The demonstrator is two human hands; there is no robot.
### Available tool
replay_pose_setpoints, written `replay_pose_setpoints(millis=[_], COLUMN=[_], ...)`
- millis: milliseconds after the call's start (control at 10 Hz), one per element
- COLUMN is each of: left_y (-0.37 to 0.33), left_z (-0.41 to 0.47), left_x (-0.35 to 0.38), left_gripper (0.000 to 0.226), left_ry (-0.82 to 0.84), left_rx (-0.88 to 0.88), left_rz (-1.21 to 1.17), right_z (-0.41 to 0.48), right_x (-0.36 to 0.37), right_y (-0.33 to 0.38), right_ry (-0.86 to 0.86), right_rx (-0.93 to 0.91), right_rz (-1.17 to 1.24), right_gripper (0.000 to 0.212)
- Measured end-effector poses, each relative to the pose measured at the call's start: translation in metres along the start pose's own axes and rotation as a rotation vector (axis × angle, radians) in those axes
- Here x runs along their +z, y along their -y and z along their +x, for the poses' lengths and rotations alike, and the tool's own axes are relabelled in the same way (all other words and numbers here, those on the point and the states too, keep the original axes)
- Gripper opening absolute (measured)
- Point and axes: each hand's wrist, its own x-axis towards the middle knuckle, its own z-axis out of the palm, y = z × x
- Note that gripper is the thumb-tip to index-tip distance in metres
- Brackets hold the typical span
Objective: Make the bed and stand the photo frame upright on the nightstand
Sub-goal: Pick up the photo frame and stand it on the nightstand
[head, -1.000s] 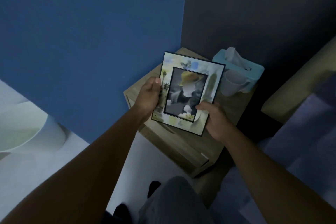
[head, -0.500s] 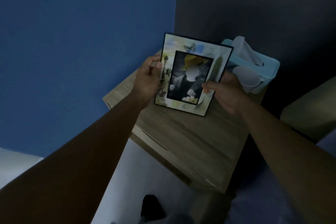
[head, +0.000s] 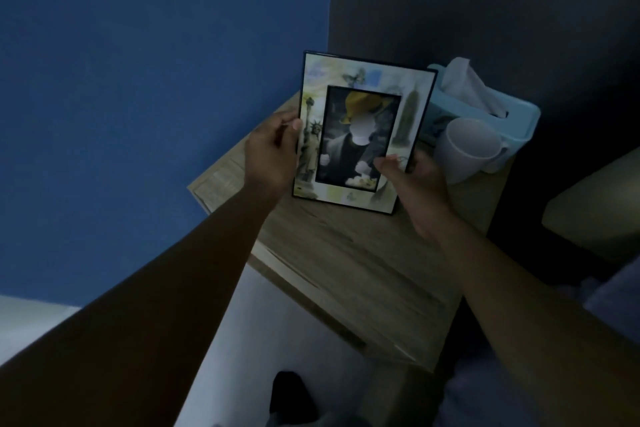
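Note:
The photo frame [head: 360, 107], pale with a black edge and a dark photo in the middle, stands nearly upright with its bottom edge on or just above the wooden nightstand [head: 349, 267]. My left hand [head: 270, 152] grips its left edge, thumb on the front. My right hand [head: 412, 180] holds the lower right corner, thumb across the front. The frame faces me. The bed's edge shows only as blue fabric [head: 616, 291] at the far right.
A white mug [head: 467, 146] stands right of the frame, close to my right hand. Behind it sits a light blue tissue box [head: 512, 114]. A blue wall is on the left, a dark wall behind. A beige headboard or cushion [head: 595, 204] lies right.
Both hands carried the frame from above the nightstand's front toward its back and tilted it more upright. The view moved closer over the nightstand.

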Motion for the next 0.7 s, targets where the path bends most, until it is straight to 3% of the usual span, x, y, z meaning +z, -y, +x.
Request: replay_pose_setpoints(millis=[200,300,500,700], left_y=[0.009,0.009,0.004,-0.002], left_z=[-0.041,-0.072,-0.085,-0.076], left_x=[0.002,0.008,0.013,-0.011], left_gripper=[0.034,0.038,0.050,0.052], left_ry=[-0.145,-0.109,0.022,0.230], left_rx=[0.037,0.055,0.002,-0.008], left_rz=[0.193,0.252,0.310,0.503], right_z=[-0.045,-0.063,-0.064,-0.068], right_x=[0.007,0.014,0.014,0.002], right_y=[-0.029,-0.038,-0.049,-0.023], right_ry=[-0.202,-0.193,-0.068,0.014], right_rx=[-0.276,-0.352,-0.299,-0.214], right_rz=[-0.049,-0.167,-0.387,-0.566], right_gripper=[0.040,0.054,0.083,0.085])
